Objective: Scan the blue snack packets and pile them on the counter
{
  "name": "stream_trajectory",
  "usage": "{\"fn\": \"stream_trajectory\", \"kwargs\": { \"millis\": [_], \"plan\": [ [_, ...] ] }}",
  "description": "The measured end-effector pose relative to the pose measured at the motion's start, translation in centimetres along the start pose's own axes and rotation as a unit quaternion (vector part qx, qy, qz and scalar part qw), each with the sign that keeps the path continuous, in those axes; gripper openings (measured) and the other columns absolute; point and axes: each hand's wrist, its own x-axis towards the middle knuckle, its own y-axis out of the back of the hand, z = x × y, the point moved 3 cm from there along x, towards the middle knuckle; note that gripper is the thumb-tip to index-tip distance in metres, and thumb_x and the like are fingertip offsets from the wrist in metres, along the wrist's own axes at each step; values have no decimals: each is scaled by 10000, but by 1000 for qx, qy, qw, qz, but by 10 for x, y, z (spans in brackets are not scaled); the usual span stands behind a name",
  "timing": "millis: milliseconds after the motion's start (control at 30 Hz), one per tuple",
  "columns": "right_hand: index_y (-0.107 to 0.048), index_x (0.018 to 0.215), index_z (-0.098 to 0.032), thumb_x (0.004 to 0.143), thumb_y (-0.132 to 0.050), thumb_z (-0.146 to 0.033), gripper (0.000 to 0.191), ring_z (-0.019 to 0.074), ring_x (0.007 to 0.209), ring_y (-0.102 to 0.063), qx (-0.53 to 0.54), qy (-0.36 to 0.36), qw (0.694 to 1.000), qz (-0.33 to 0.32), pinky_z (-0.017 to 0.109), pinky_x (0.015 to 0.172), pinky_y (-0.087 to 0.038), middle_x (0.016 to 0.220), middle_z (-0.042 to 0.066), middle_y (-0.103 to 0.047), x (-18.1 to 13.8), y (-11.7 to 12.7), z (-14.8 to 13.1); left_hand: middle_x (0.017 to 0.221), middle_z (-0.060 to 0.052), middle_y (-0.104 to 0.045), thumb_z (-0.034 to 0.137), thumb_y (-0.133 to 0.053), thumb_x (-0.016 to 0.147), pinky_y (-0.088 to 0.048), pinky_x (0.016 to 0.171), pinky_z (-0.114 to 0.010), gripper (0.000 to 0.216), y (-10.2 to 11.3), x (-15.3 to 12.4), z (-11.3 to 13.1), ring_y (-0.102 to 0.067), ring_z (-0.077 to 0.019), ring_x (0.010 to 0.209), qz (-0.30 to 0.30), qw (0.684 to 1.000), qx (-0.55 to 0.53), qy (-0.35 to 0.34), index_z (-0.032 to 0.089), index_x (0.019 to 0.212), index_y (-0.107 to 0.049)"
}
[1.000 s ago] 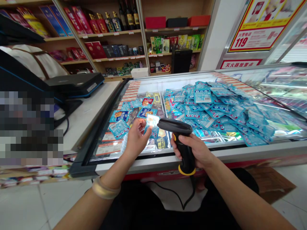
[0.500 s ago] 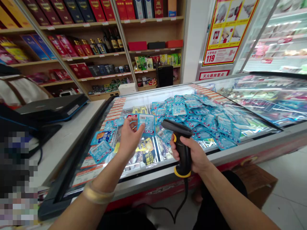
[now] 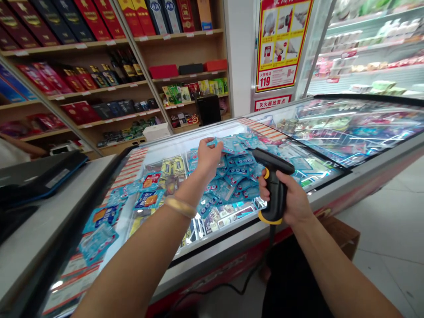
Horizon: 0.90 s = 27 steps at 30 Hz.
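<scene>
In front of me, a glass-topped display chest (image 3: 205, 258) bears a heap of small blue packets (image 3: 238, 171) near its middle; to my left lie some loose packets (image 3: 98, 242), mostly blue, one red.

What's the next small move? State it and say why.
Probably relax the left hand, leaving the blue packet it touches on the pile: that hand is at the pile, though its grip is unclear, and the right hand holds the scanner.

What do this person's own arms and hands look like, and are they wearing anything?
The left hand and right hand are ungloved, with no sleeves showing. A smooth, gold-coloured bangle circles the left wrist; the right has none.
</scene>
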Motion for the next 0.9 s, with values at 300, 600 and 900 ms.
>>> {"fn": "stream_trajectory", "kwargs": {
  "millis": [300,600,900],
  "plan": [
    [-640,859,-176,707,-742,-405,293,87,533,-501,-9,13,999,30,190,471,-459,702,-4,-572,5,20,-4,1032,-101,-664,227,-666,754,-493,957,-406,277,2,3,-11,-622,-221,978,-33,947,277,-160,148,1020,-666],
    [-662,845,-187,704,-733,-394,260,102,529,-477,-29,-16,999,-2,220,452,-434,706,4,-564,-1,-11,13,1009,-77,-681,241,-657,765,-496,949,-385,265,60,-16,-4,-630,-196,945,-25,940,267,-212,179,1022,-675],
    [-663,848,-164,652,-799,-421,351,90,509,-518,-16,-143,987,-78,203,451,-443,690,0,-607,-8,-75,96,1038,-93,-708,388,-657,724,-525,874,-381,359,247,-64,-13,-656,-227,952,118,923,347,-119,178,1015,-663]
  ]
}}
